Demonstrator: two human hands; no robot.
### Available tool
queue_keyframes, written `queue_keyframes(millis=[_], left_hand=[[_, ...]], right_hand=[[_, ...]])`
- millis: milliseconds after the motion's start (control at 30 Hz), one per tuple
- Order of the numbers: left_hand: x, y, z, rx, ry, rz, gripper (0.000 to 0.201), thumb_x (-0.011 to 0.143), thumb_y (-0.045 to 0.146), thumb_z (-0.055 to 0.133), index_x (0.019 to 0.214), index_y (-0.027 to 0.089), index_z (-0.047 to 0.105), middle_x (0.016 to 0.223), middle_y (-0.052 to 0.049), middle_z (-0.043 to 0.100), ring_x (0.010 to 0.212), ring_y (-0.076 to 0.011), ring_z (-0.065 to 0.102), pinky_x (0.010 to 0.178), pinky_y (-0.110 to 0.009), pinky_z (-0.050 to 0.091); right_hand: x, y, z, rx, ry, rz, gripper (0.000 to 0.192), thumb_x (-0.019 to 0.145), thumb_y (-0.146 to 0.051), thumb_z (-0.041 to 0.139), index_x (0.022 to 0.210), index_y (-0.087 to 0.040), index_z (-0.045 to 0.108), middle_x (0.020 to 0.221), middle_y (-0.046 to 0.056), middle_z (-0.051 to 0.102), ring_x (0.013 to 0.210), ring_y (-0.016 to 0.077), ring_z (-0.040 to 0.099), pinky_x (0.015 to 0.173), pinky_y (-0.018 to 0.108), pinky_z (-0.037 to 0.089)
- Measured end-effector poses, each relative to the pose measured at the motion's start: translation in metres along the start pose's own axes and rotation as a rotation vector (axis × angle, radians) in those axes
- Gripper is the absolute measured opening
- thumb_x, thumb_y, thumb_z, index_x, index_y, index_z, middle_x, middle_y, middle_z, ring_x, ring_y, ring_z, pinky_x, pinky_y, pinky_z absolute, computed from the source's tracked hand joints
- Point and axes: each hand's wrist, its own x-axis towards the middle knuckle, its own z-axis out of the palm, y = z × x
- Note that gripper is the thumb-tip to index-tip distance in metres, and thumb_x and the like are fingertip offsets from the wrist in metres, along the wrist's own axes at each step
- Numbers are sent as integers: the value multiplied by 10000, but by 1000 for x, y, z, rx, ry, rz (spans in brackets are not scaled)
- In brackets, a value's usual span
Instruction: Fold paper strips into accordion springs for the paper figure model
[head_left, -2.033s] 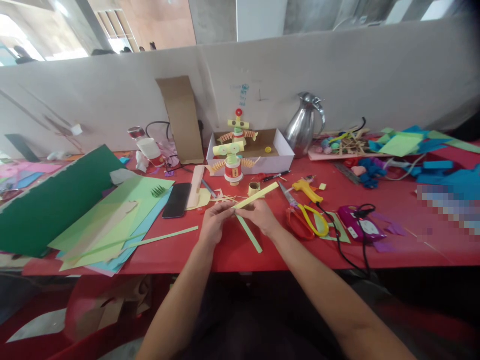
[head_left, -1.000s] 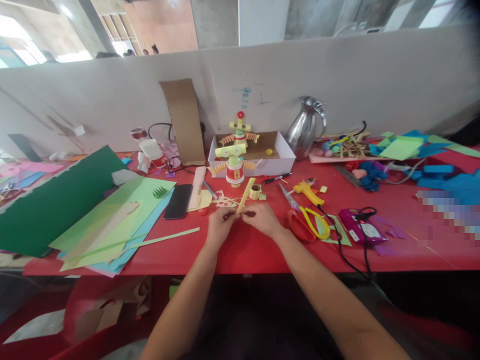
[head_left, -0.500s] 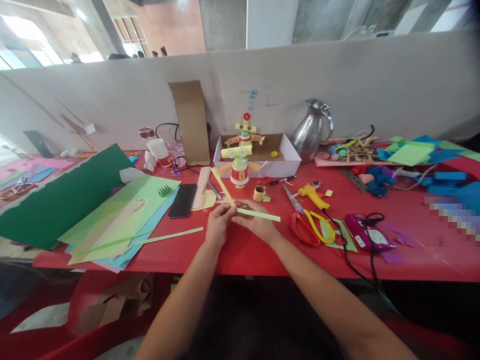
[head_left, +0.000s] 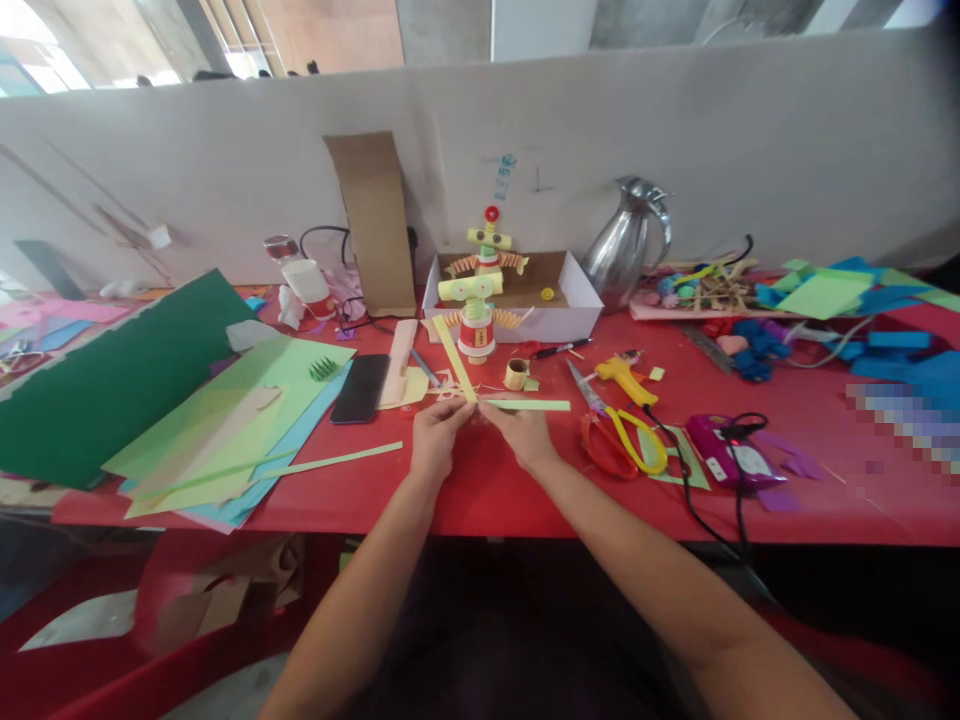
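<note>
My left hand [head_left: 439, 432] pinches the lower end of a yellow paper strip [head_left: 454, 360], which slants up and away to the left. Close beside it, my right hand [head_left: 525, 430] is closed at the end of a light green paper strip [head_left: 536, 405] that points to the right. The two strips meet at my fingertips; how they join is hidden there. Just beyond stands a paper-cup robot figure [head_left: 477, 330] with pleated arms. A second such figure [head_left: 489, 250] with a red top is behind it. A small brown paper roll [head_left: 516, 375] sits right of the strips.
Scissors [head_left: 619, 430], a yellow glue gun [head_left: 628, 380] and a magenta corded box [head_left: 731, 455] lie to the right. A phone [head_left: 360, 388] and coloured paper sheets [head_left: 225, 420] are left. A white open box [head_left: 577, 318] and a metal jug [head_left: 626, 240] stand at the back.
My hands have drawn slightly apart at the fingertips. The green strip has turned to lie nearly level and extends further right. The whole view has tipped downward a little.
</note>
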Motion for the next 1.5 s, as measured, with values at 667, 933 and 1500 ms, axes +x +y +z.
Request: queue_keyframes(millis=[667, 933, 1500], left_hand=[[-3, 10, -1, 1, -89, -93, 279, 520, 243, 866, 765, 139, 782, 732, -65, 742, 682, -171, 681, 718, -295, 550], [-3, 7, -5, 103, -158, 18, 223, 604, 254, 827, 798, 149, 795, 762, -81, 750, 723, -191, 689, 740, -310, 555], [-3, 6, -8, 140, -192, 70, 162, 628, 239, 833, 745, 167, 747, 719, -17, 683, 668, -121, 603, 706, -258, 501]], right_hand=[[5, -5, 1, 417, -10, 311, 107, 573, -235, 762, 645, -185, 700, 603, -16, 665, 579, 128, 576, 630, 282, 486], [3, -16, -6, 364, -59, 351, 144, 592, -285, 765, 679, -182, 716, 671, 21, 726, 660, 193, 672, 690, 332, 553], [2, -14, -10, 321, -101, 290, 167, 592, -285, 794, 709, -177, 743, 734, 29, 752, 714, 204, 689, 763, 354, 551]])
